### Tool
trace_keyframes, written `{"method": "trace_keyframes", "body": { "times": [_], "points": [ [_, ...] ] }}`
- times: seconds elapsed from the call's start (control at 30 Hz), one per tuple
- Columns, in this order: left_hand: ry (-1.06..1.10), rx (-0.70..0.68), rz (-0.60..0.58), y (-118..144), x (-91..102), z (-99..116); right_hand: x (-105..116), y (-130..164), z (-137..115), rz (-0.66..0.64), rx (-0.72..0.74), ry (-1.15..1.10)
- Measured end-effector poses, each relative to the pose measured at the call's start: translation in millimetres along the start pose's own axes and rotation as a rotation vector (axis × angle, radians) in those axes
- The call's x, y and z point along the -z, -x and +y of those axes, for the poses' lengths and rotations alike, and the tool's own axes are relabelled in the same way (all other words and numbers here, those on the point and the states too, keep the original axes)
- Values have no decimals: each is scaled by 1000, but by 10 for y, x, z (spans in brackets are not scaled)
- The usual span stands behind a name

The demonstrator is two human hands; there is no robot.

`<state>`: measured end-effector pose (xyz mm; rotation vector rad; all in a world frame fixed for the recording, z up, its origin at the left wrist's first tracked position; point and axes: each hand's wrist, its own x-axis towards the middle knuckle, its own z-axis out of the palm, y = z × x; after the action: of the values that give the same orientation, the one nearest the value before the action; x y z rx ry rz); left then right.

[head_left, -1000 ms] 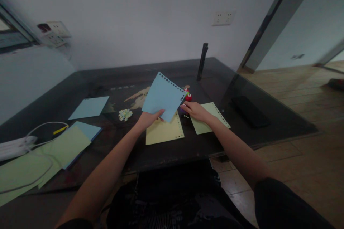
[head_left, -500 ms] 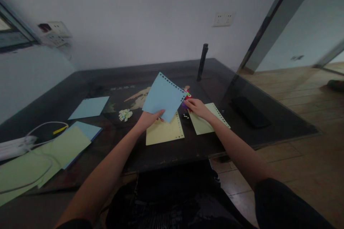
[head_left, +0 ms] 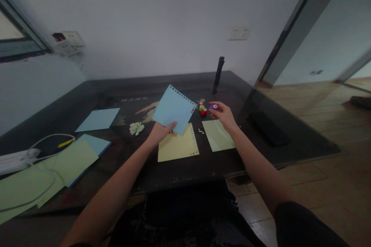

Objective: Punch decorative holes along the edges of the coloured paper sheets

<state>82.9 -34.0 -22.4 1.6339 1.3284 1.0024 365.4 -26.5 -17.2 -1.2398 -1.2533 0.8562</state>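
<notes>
My left hand (head_left: 161, 132) is closed on a blue loose-leaf sheet (head_left: 172, 110), thumb on top. The sheet is raised and tilted, with punched holes along its upper right edge. To its right, my right hand (head_left: 225, 115) pinches a small purple piece with a googly eye (head_left: 213, 107), lifted over the table. Between the sheet and this hand stand small red and green googly-eyed pieces (head_left: 202, 109) close together. Beneath the blue sheet lies a yellow punched sheet (head_left: 177, 148). Another pale yellow sheet (head_left: 216, 137) lies under my right forearm, which hides part of it.
A heap of tiny pale bits (head_left: 136, 128) sits left of my left hand. More blue (head_left: 98, 119) and green sheets (head_left: 77, 158) lie at left, beside a white power strip (head_left: 17, 161) with a cable. A black upright stick (head_left: 218, 75) and dark flat case (head_left: 268, 128) are at right.
My right hand has moved right, away from the blue sheet's corner, carrying the purple piece. The red and green pieces are now uncovered. My left hand still holds the sheet.
</notes>
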Motion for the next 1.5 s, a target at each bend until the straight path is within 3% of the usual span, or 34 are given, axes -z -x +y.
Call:
{"method": "trace_keyframes", "body": {
  "times": [0.23, 0.5, 0.67, 0.9, 1.07, 1.17, 1.3, 1.5],
  "points": [
    [-14, -12, -29, -9, 1, 13, 106, -146, 212, 74, 9, 163],
    [-32, -48, -67, -41, 20, 3, 158, -378, 273, 39, 52, 828],
    [-51, -55, -103, -41, 35, 39, 54, -535, 309, 0, -9, 970],
    [-24, -30, -172, -48, 7, 13, 36, -658, 317, -25, 7, 883],
    [75, -16, -222, -55, -32, -43, 155, -543, 223, -9, 37, 801],
    [91, 5, -239, -38, -44, -23, 131, -336, 111, -45, 116, 581],
    [88, 6, -269, -14, -49, -8, -35, -61, -15, -251, -38, 144],
    [68, -30, -335, -9, -57, -43, -137, 60, -26, -219, -173, -131]
  ]
}}
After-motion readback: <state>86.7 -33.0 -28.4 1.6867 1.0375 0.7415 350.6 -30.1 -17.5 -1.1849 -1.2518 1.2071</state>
